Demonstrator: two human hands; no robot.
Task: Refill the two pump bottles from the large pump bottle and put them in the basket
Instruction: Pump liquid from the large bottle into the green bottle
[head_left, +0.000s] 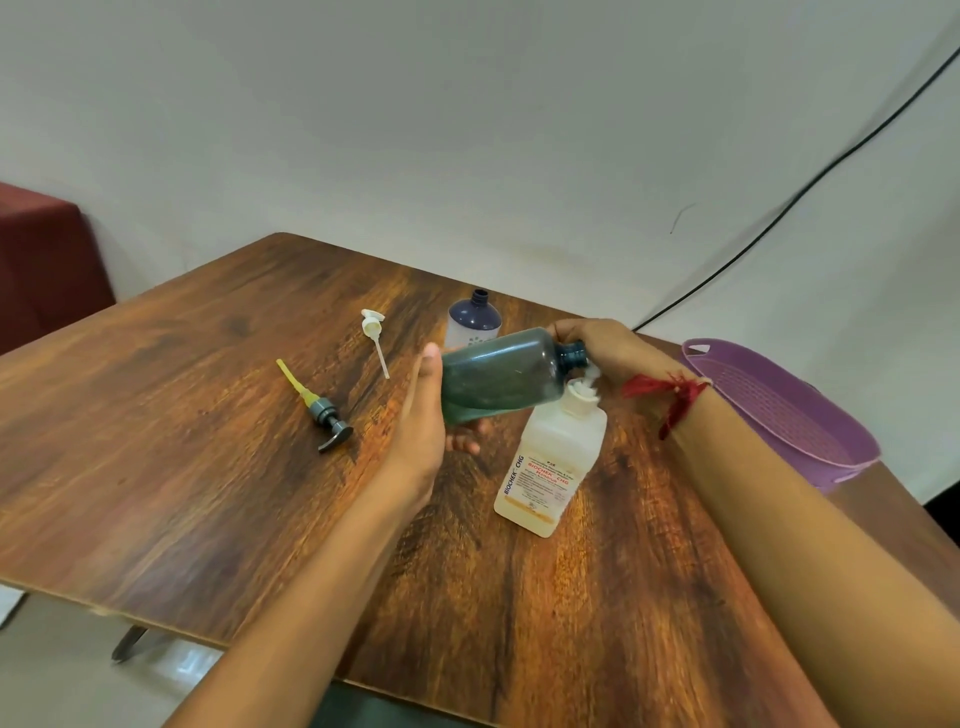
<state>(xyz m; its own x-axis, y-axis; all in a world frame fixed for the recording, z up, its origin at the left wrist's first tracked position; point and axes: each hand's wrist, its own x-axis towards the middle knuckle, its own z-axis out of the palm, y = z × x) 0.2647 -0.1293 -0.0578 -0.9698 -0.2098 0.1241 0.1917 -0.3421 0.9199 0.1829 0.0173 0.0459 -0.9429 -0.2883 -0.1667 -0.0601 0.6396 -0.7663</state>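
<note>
Left hand (421, 415) grasps base of teal bottle (498, 376), held tilted sideways, open neck at nozzle of large pump bottle (553, 467) standing on table (156, 441). Right hand (605, 343) sits over that pump head, grip cannot tell. Blue bottle (474, 319) upright behind, uncapped. White pump (374, 338) and dark pump (324, 410) lie left, apart. Purple basket (779, 410) at right table edge
</note>
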